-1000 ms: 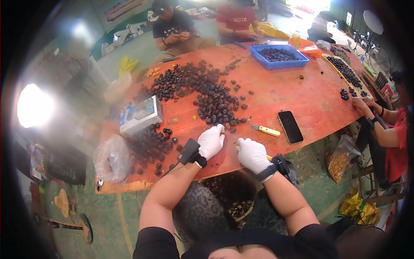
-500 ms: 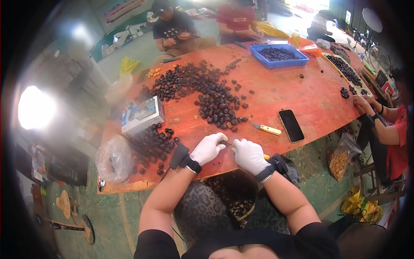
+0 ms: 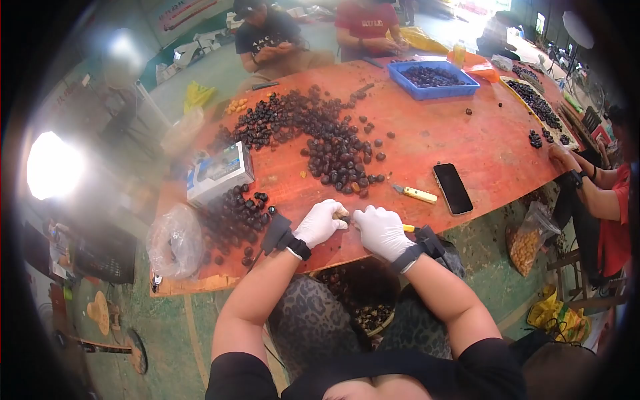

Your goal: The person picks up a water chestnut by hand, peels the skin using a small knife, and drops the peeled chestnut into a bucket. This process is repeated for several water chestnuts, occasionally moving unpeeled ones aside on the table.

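My left hand (image 3: 320, 223), in a white glove, is closed around a small dark nut (image 3: 343, 217) near the table's front edge. The nut is mostly covered by my fingers. My right hand (image 3: 381, 231), gloved too, is closed close beside it with its fingertips almost touching the nut. A yellow handle (image 3: 408, 228) pokes out behind the right palm, like that of a small knife; its blade is hidden. Another small knife (image 3: 417, 194) with a pale yellow handle lies beyond my right hand, next to a black phone (image 3: 453, 189). Dark round nuts (image 3: 337, 160) are heaped ahead.
On the red table (image 3: 413, 147) are a white box (image 3: 220, 175), a clear plastic bag (image 3: 175, 243) and a blue tray (image 3: 433, 81) of dark nuts. Below the edge, a bucket (image 3: 373, 320) holds scraps between my knees. Other people sit at the far and right sides.
Both gloved hands have shifted slightly up and the right one a little left, still close together at the nut. The view has tilted slightly.
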`<move>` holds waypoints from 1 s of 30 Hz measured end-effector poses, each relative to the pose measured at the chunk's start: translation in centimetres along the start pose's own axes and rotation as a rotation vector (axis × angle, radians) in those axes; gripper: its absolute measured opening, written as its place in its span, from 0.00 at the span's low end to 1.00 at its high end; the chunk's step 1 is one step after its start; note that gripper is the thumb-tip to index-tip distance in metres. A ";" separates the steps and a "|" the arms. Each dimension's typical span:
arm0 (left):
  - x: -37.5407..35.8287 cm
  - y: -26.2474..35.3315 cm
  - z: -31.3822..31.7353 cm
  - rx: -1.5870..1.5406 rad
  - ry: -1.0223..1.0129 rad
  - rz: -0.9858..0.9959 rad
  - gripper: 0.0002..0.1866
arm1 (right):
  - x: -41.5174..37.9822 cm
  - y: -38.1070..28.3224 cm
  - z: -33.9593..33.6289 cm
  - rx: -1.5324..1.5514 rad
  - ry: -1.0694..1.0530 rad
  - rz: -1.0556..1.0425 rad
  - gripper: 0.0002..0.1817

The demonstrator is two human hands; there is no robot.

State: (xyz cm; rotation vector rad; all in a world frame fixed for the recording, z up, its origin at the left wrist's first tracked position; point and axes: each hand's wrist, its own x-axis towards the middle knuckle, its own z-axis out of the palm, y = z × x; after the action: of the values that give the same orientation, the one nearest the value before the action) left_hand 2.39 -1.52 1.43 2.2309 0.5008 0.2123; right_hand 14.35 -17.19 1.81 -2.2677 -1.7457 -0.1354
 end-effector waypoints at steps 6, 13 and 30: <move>-0.3 1.2 -0.3 0.135 0.025 -0.047 0.16 | -0.2 -0.4 0.0 0.011 0.006 0.023 0.06; -0.3 0.9 -0.2 0.111 0.039 -0.058 0.15 | -0.3 -0.9 -0.8 0.058 -0.061 0.045 0.06; 3.8 1.3 0.1 0.511 0.235 0.112 0.18 | -0.6 0.7 -1.2 0.078 -0.057 0.184 0.09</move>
State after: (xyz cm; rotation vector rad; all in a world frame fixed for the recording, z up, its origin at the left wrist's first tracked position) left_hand 6.26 -0.73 2.32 2.7539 0.6075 0.4508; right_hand 15.00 -18.27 2.64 -2.3814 -1.5308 0.0337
